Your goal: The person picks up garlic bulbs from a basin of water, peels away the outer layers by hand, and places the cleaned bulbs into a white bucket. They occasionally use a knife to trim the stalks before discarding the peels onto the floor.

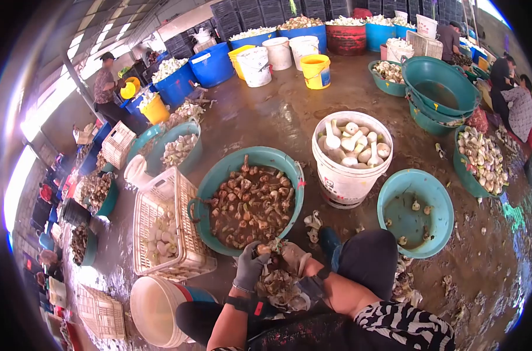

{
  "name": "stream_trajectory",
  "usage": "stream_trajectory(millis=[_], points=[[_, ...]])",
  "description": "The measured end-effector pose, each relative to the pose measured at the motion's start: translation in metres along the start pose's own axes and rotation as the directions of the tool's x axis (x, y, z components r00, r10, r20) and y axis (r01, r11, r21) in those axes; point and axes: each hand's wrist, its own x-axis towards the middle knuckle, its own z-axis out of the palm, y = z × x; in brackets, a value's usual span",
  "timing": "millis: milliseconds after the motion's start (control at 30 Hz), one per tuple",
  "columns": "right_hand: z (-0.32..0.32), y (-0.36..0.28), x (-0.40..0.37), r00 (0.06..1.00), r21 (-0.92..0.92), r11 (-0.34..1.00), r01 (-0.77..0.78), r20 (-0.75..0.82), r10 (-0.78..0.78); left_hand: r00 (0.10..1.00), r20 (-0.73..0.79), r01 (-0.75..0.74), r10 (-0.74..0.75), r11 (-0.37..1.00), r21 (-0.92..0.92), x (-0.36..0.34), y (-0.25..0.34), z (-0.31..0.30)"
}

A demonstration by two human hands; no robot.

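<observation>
My left hand (248, 268), in a grey glove, is closed around a brownish garlic bulb (263, 250). Meeting it at the bulb's stem end is my right hand (295, 258), in a paler glove with its fingers curled in; whether it also holds a small tool is hidden. Just beyond both hands stands a green tub (299, 181) of muddy water and unpeeled garlic (251, 199). Below them, a heap of garlic skins (280, 286) lies between my legs. A white bucket (345, 184) full of cleaned white garlic (353, 146) stands ahead to the right.
A smaller green basin (412, 216) with a few bulbs sits right. On the left are a cream plastic crate (175, 234) holding pale garlic and a white bucket (155, 310). Skins litter the wet floor (277, 123). A person (106, 88) stands far left; others sit far right.
</observation>
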Motion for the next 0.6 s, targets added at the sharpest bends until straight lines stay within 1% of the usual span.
stream_trajectory(millis=[33,67,100,133,167,200,233,267,300,333,367,400,433,467,533,567,600], points=[[0.003,0.000,0.000,0.992,0.221,0.967,-0.127,0.021,0.126,1.000,-0.001,0.025,-0.025,0.999,0.035,-0.002,0.001,-0.002],[0.001,-0.014,-0.004,0.998,-0.069,0.997,-0.028,0.052,0.031,0.997,-0.004,0.072,-0.072,0.997,-0.005,-0.004,0.001,-0.003],[-0.002,-0.027,-0.007,0.995,-0.349,0.933,0.088,0.082,-0.063,0.993,-0.002,0.118,-0.118,0.992,-0.045,-0.005,0.000,-0.004],[0.003,0.004,-0.002,0.998,-0.097,0.994,0.050,0.033,-0.047,0.986,0.002,0.164,-0.164,0.983,-0.084,-0.006,-0.002,-0.005],[0.011,0.058,0.009,1.000,0.339,0.941,-0.004,-0.008,0.008,0.968,0.105,0.249,-0.228,0.928,-0.277,0.002,-0.014,-0.012],[0.021,0.122,0.025,0.999,0.798,0.602,-0.036,0.048,-0.004,0.964,0.069,0.264,-0.256,0.898,-0.352,0.003,-0.018,-0.010],[0.030,0.213,0.046,0.987,0.987,0.066,-0.149,0.152,-0.047,0.957,0.036,0.274,-0.287,0.861,-0.428,0.003,-0.022,-0.005],[0.027,0.164,0.036,0.998,0.926,0.371,-0.070,0.061,0.034,0.948,0.004,0.277,-0.318,0.821,-0.500,0.003,-0.023,-0.001],[0.024,0.109,0.024,0.993,0.730,0.681,-0.056,-0.032,0.116,0.937,-0.024,0.274,-0.348,0.776,-0.567,0.004,-0.023,0.000],[0.020,0.048,0.013,0.973,0.477,0.871,-0.114,-0.123,0.195,0.968,-0.038,0.212,-0.249,0.889,-0.406,0.004,-0.021,-0.001],[0.014,0.015,0.004,0.970,0.698,0.703,-0.138,-0.048,0.238,0.988,-0.034,0.137,-0.149,0.963,-0.232,0.002,-0.020,-0.002],[0.016,0.019,0.005,0.976,0.674,0.733,-0.086,-0.089,0.197,0.999,-0.012,0.052,-0.053,0.997,-0.052,-0.004,-0.010,0.000],[0.018,0.028,0.008,0.979,0.648,0.761,-0.036,-0.128,0.156,0.983,-0.062,0.161,-0.174,0.973,-0.166,-0.009,0.003,0.001],[0.020,0.038,0.011,0.980,0.619,0.785,0.016,-0.166,0.110,0.987,-0.123,0.100,-0.108,0.992,-0.074,-0.004,0.002,0.002],[0.022,0.067,0.018,0.981,0.699,0.714,0.041,-0.165,0.105,0.974,-0.224,-0.007,0.035,0.992,0.123,0.005,-0.005,0.002],[0.026,0.077,0.016,0.981,0.740,0.671,0.048,-0.162,0.108,0.936,-0.317,0.010,0.151,0.890,0.455,0.003,0.004,0.007],[0.028,0.071,0.013,0.979,0.715,0.699,0.011,-0.150,0.138,0.926,-0.309,-0.007,0.218,0.828,0.561,0.006,0.004,0.007]])
